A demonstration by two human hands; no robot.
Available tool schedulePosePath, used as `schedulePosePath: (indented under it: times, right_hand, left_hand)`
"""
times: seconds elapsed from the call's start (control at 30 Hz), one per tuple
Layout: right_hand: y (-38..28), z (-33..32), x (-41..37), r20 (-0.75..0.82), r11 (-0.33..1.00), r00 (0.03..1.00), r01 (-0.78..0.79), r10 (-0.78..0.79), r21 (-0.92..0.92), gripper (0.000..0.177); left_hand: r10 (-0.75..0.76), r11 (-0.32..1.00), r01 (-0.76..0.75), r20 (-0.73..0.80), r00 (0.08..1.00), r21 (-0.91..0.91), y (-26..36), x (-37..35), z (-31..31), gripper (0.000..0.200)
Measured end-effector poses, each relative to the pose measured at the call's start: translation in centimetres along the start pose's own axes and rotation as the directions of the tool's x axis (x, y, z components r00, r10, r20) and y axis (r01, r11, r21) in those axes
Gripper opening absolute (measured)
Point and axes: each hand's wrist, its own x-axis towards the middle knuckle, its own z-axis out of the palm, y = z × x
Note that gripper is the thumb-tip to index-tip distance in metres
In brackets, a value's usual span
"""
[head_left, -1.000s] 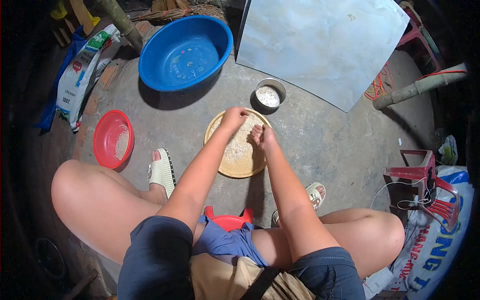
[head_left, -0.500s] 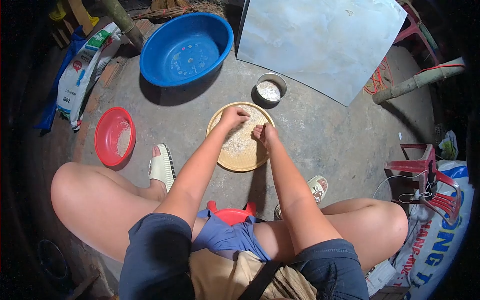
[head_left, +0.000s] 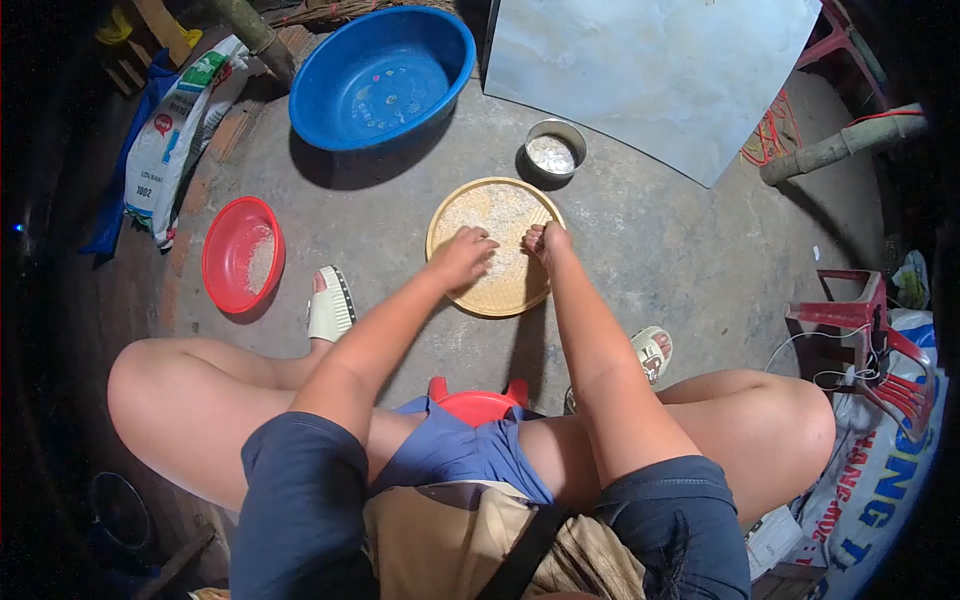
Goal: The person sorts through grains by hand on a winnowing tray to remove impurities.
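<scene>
A round woven tray [head_left: 518, 300] lies on the concrete floor before me, with pale rice-like grains [head_left: 488, 207] spread over it. My left hand [head_left: 465, 257] is palm-down over the tray's left side, its fingers bent loosely and apart, close to the grains. At the right rim is my right hand [head_left: 547, 242], fingers curled in; whatever they may hold is hidden. Just beyond the tray stands a round metal tin [head_left: 577, 140] with whitish grains inside.
A red basin [head_left: 225, 262] with some grains sits at left. Farther back are a large blue basin [head_left: 340, 90] and a pale flat panel [head_left: 650, 80]. A red plastic stool [head_left: 850, 310] and a printed sack [head_left: 870, 490] are at right.
My left hand has moved toward the tray's near left side, and its fingers have spread. My right hand has curled its fingers and shifted to the right rim. The view has shifted slightly.
</scene>
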Motion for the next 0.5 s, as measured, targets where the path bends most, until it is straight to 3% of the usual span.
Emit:
schedulePosePath:
  times: [0.17, 0.23, 0.3, 0.37, 0.4, 0.47, 0.5]
  right_hand:
    - [0.3, 1.3, -1.0, 0.033, 0.999, 0.999, 0.023, -0.022, -0.038, 0.022]
    - [0.8, 1.5, -0.5, 0.056, 0.989, 0.997, 0.057, -0.05, -0.138, 0.021]
    - [1.0, 1.4, -0.8, 0.061, 0.977, 0.998, 0.044, -0.032, -0.208, 0.022]
    - [1.6, 1.8, -1.2, -0.022, 0.97, 0.997, 0.061, -0.068, -0.237, 0.02]
    - [1.9, 1.9, -1.3, -0.019, 0.97, 0.998, 0.06, -0.066, -0.236, 0.02]
    - [2.5, 2.1, -1.3, 0.027, 0.949, 1.0, 0.023, -0.015, -0.315, 0.027]
    - [2.9, 2.4, -1.3, 0.027, 0.95, 1.0, 0.02, -0.012, -0.313, 0.027]
  left_hand:
    - [0.047, 0.999, -0.045, -0.145, 0.988, 0.021, -0.3, -3.1, 4.6, 0.028]
    - [0.021, 0.999, -0.026, 0.092, 0.996, 0.047, -2.1, -2.8, 4.9, 0.023]
    - [0.003, 1.0, -0.003, 0.015, 1.0, -0.018, -3.1, -1.8, 4.6, 0.016]
    - [-0.237, 0.962, 0.218, -0.104, 0.966, -0.167, -2.9, -0.4, 2.5, 0.014]
    - [-0.238, 0.962, 0.219, -0.105, 0.966, -0.163, -2.5, 0.5, 1.4, 0.014]
    - [-0.369, 0.839, 0.293, -0.085, 0.925, -0.459, -0.8, 2.5, -0.7, 0.018]
    - [-0.37, 0.839, 0.295, -0.082, 0.925, -0.457, -0.1, 3.2, -1.2, 0.018]
